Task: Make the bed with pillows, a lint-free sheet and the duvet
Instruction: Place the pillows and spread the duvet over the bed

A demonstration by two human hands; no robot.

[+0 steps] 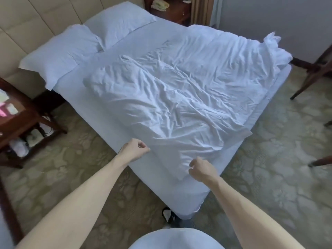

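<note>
I stand at the near foot corner of the bed. My left hand [133,150] is at the near edge of the duvet [179,90] with fingers curled in a narrow grip. It's blurred, so I can't tell if any cloth is in it. My right hand [201,168] has its grip closed, pinching a fold at the duvet's near corner, and creases run into the fingers. The duvet is white and crumpled. It lies skewed across the bed, stops short of the near corner, and bunches up over the far right edge. The sheet [86,97] shows bare in a strip along the left side, across the near corner, and in a band between the duvet and the pillows. Near pillow [61,53] is at the head and overhangs the left bed edge. Far pillow [118,24] is just beside it, touching, and both sit against the padded headboard [27,18]. A dark wooden surface [16,112] with small items stands to the left, near the head, with a lane of patterned carpet [269,168] between it and the bed side. Chair legs [312,72] are on the right, apart from the bed, with open carpet between. A second wooden surface [172,13] is at the far head corner, next to the curtain [201,9]. My shoe [168,214] is just by the near corner.
</note>
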